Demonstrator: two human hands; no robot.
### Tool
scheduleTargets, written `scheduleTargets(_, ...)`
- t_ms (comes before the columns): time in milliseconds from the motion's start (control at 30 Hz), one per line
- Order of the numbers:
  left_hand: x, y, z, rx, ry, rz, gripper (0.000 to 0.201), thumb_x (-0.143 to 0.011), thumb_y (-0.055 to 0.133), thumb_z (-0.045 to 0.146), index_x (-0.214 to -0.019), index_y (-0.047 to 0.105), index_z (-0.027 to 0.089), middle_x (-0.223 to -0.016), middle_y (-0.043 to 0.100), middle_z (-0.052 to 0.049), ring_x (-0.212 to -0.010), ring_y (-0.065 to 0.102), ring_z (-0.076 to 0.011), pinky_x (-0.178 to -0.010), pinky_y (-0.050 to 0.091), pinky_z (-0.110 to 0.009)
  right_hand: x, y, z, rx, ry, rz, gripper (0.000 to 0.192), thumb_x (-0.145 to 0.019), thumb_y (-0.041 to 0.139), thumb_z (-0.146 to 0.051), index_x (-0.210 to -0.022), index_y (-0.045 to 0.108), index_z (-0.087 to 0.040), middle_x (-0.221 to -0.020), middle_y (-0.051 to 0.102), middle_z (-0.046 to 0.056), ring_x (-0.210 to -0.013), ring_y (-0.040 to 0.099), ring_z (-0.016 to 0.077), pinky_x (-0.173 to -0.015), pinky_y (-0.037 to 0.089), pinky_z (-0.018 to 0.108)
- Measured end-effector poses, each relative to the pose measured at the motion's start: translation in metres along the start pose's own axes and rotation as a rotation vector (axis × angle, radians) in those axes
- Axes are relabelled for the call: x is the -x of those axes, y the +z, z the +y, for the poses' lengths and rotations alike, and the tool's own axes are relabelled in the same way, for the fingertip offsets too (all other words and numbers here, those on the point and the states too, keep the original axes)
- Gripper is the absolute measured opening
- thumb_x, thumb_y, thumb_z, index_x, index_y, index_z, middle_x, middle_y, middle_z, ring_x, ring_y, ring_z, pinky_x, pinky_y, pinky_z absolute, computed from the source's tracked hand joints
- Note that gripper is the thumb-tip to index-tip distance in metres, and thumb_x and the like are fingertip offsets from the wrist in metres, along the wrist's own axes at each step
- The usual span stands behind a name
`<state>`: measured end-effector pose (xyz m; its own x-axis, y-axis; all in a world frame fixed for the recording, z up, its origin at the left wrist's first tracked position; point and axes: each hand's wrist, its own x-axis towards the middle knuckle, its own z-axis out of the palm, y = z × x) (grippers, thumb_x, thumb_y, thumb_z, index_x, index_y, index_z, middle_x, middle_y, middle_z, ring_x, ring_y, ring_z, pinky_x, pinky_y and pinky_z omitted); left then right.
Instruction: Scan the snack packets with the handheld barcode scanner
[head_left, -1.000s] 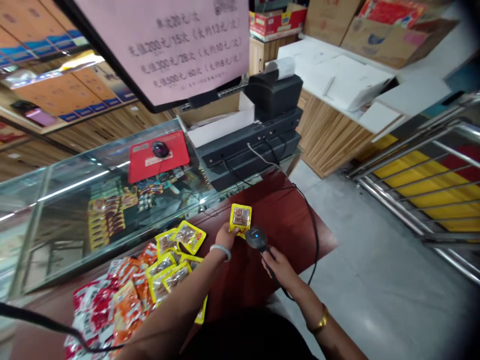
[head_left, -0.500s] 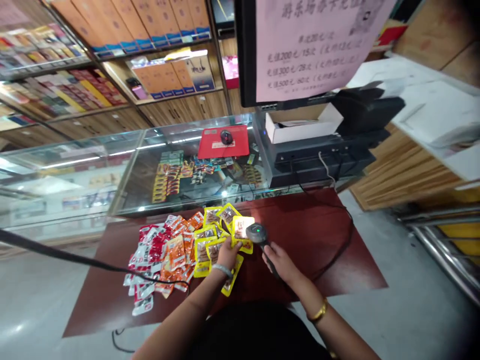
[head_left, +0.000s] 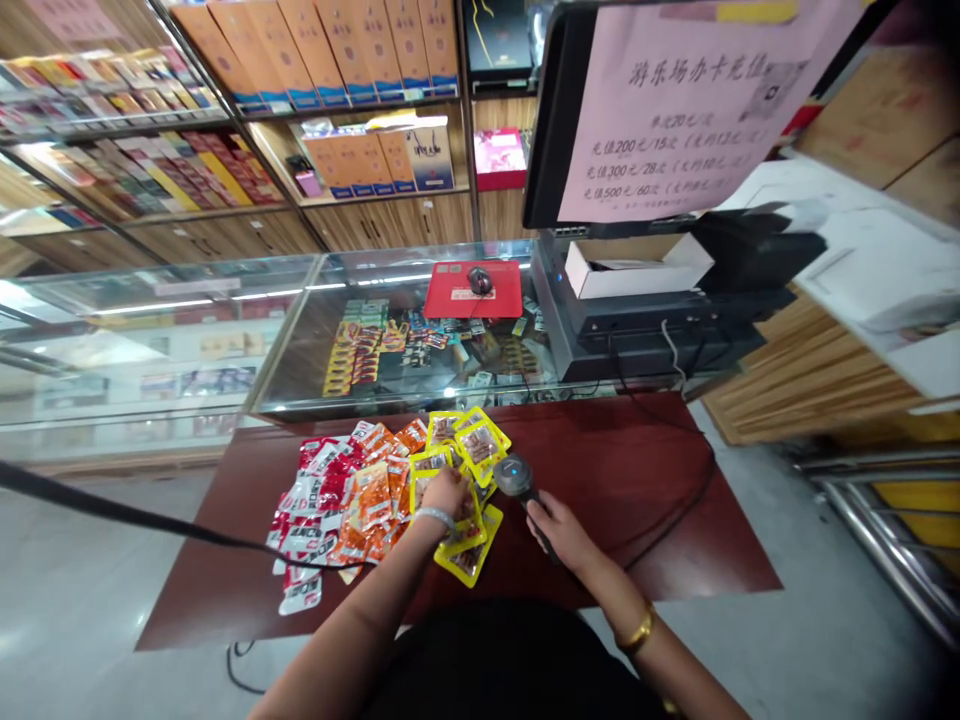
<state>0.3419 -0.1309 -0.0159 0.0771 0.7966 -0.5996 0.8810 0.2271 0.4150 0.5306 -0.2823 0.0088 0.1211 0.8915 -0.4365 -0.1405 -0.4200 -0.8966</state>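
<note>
I'm seeing the left hand point(head_left: 448, 492) resting on the yellow snack packets point(head_left: 471, 455) at frame centre, fingers curled down onto the pile; can't tell if it's gripping any single pkt. The right hand point(head_left: 559, 528) is closing its grip around the barcode scanner point(head_left: 513, 476), just right of the packets, scanner head w/ a blue light showing. Red and orange packets point(head_left: 337, 500) are lying left of centre on the dark red surface point(head_left: 637, 500).

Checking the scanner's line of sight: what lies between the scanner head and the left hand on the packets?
In the head view, yellow packets fill the short gap between the scanner in the right hand and the left hand; nothing else.
</note>
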Motion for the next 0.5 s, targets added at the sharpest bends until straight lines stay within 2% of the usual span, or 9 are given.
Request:
scheduleTargets(133,0.003,-0.009,-0.005,-0.042,0.058,0.006,0.026,-0.088,0.055,0.033,-0.109,0.056,0.017,-0.071,0.069,-0.005,-0.07,0.066,-0.0196,-0.062,0.039,-0.025,0.01,0.005,0.0,0.012,0.019,0.052,0.051,-0.081,0.053,-0.073,-0.08,0.047,-0.022,-0.054,0.045,-0.009,-0.041,0.038,0.0084,-0.039,0.029,0.021)
scheduleTargets(300,0.024,-0.02,-0.033,-0.087,0.191,0.031,0.024,-0.09,0.052,0.039,-0.1,0.059,0.018,-0.082,0.07,-0.006,-0.075,0.065,-0.0179,-0.064,0.04,-0.025,0.023,0.017,0.0,0.025,0.033,0.063,0.053,-0.079,0.054,-0.074,-0.083,0.049,-0.022,-0.054,0.047,-0.008,-0.04,0.037,0.0084,-0.039,0.029,0.021)
scheduleTargets(500,0.053,-0.028,-0.082,-0.384,0.213,-0.211,0.046,-0.088,0.044,0.059,-0.084,0.068,0.02,-0.085,0.072,-0.01,-0.081,0.068,-0.023,-0.067,0.044,-0.028,0.039,0.039,0.004,0.057,0.066,0.057,0.059,-0.076,0.057,-0.076,-0.092,0.054,-0.02,-0.058,0.049,-0.006,-0.046,0.039,0.0094,-0.041,0.029,0.021)
